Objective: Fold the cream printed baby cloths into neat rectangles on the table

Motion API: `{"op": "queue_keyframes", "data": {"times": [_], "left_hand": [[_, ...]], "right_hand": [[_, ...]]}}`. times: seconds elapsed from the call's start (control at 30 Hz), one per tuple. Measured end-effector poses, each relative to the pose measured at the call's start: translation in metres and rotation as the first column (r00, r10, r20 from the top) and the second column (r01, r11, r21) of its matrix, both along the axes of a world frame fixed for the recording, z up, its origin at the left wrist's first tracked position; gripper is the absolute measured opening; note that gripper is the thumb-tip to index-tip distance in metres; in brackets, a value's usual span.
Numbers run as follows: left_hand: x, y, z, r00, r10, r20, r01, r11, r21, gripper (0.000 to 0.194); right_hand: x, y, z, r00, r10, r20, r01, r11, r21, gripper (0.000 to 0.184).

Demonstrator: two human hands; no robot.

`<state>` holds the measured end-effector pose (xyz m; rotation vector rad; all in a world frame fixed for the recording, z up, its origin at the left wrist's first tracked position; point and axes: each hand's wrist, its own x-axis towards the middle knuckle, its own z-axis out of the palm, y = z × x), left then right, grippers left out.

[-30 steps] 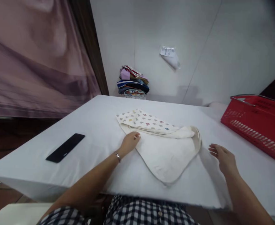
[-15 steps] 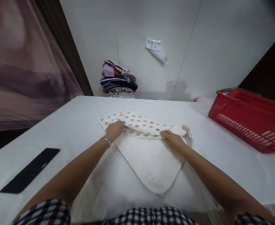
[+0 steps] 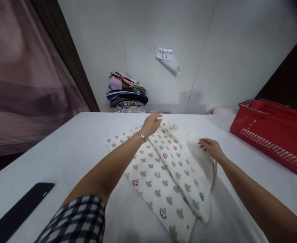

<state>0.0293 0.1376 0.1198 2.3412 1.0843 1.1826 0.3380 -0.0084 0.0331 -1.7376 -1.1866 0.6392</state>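
Observation:
A white baby cloth (image 3: 151, 168) with grey, red, green and purple prints lies partly unfolded before me, printed side mostly up. It has a long crease and a loose flap on its right half. My left hand (image 3: 150, 125), with a bracelet at the wrist, is at the cloth's far edge, fingers closed on it. At the right, my right hand (image 3: 211, 148) has curled fingers at the plain white part of the cloth and appears to pinch it. Its thin edging hangs below that hand.
A white-covered table (image 3: 75, 145) carries everything. A black flat object (image 3: 19, 212) lies at the near left. The red basket (image 3: 272, 135) stands at the right. Folded clothes (image 3: 127, 92) are stacked by the wall, below a paper note (image 3: 165, 54).
Both hands went to the folded cloth and opened it out; its printed side now reaches toward me. My left hand moved farther away, my right hand to the cloth's right side.

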Motion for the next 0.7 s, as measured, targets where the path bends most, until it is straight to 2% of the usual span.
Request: {"op": "queue_keyframes", "data": {"times": [0.07, 0.13, 0.23, 0.3, 0.4, 0.47, 0.53, 0.63, 0.7], "left_hand": [[-0.023, -0.023, -0.034, 0.992, 0.061, -0.113, -0.086, 0.969, -0.232, 0.027], [-0.043, -0.044, -0.061, 0.986, 0.075, -0.148, -0.131, 0.9, -0.416, 0.029], [-0.056, -0.076, -0.078, 0.991, 0.048, -0.121, -0.108, 0.825, -0.555, 0.026], [-0.055, -0.101, -0.078, 0.997, 0.017, -0.082, -0.064, 0.781, -0.622, 0.024], [-0.047, -0.143, -0.072, 0.997, -0.079, -0.017, 0.045, 0.715, -0.698, 0.027], [-0.044, -0.171, -0.067, 0.988, -0.156, 0.022, 0.124, 0.688, -0.714, 0.03], [-0.042, -0.195, -0.061, 0.979, -0.194, 0.069, 0.182, 0.658, -0.731, 0.034], [-0.042, -0.22, -0.05, 0.974, -0.118, 0.195, 0.227, 0.596, -0.77, 0.04], [-0.043, -0.233, -0.045, 0.946, -0.014, 0.325, 0.276, 0.565, -0.778, 0.045]], "right_hand": [[-0.021, -0.031, -0.013, 0.99, 0.125, -0.061, -0.131, 0.985, -0.114, 0.037], [-0.044, -0.058, -0.022, 0.975, 0.211, -0.075, -0.222, 0.95, -0.218, 0.041], [-0.071, -0.081, -0.026, 0.955, 0.29, 0.054, -0.27, 0.932, -0.243, 0.05], [-0.084, -0.084, -0.021, 0.942, 0.3, 0.152, -0.255, 0.931, -0.26, 0.048], [-0.097, -0.08, -0.009, 0.934, 0.336, 0.122, -0.294, 0.916, -0.274, 0.024], [-0.103, -0.076, 0.002, 0.932, 0.355, 0.072, -0.338, 0.923, -0.185, 0.02], [-0.111, -0.075, 0.014, 0.937, 0.334, 0.101, -0.329, 0.942, -0.066, 0.02], [-0.131, -0.082, 0.031, 0.933, 0.27, 0.239, -0.298, 0.95, 0.09, 0.016], [-0.154, -0.093, 0.041, 0.898, 0.312, 0.31, -0.375, 0.912, 0.168, 0.012]]}}
